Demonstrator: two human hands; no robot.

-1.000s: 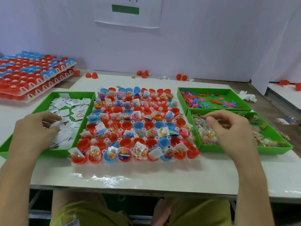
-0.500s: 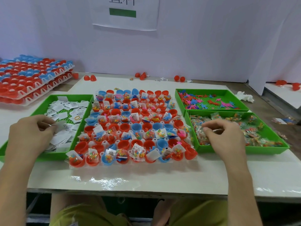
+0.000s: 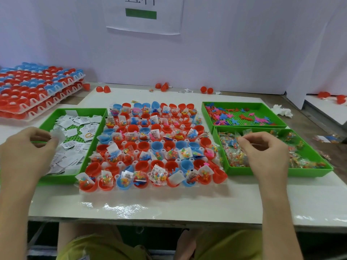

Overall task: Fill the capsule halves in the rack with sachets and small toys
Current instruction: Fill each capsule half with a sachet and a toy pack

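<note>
A white rack (image 3: pixel 131 190) of red and blue capsule halves lies in the middle of the table; many halves hold sachets and small toys, some are bare. My left hand (image 3: pixel 28 147) hovers over the left green tray (image 3: pixel 62 179) of white sachets and pinches a white sachet (image 3: pixel 56 136) at its fingertips. My right hand (image 3: pixel 266 152) is over the near right green tray (image 3: pixel 281 172) of clear candy packets, fingers curled and pinching a clear packet (image 3: pixel 239 135). A far right green tray (image 3: pixel 206 113) holds small coloured toys.
Stacked racks of closed red and blue capsules (image 3: pixel 37 87) stand at the far left. Loose red capsule halves (image 3: pixel 163 86) lie along the back wall. A crumpled white cloth (image 3: pixel 282 110) sits right of the toy tray. My knees show below the table's front edge.
Both hands stay over their trays. The left hand has lifted a sachet slightly and shifted right; the right hand has raised its fingers with a packet pinched. The camera view tilted a little.
</note>
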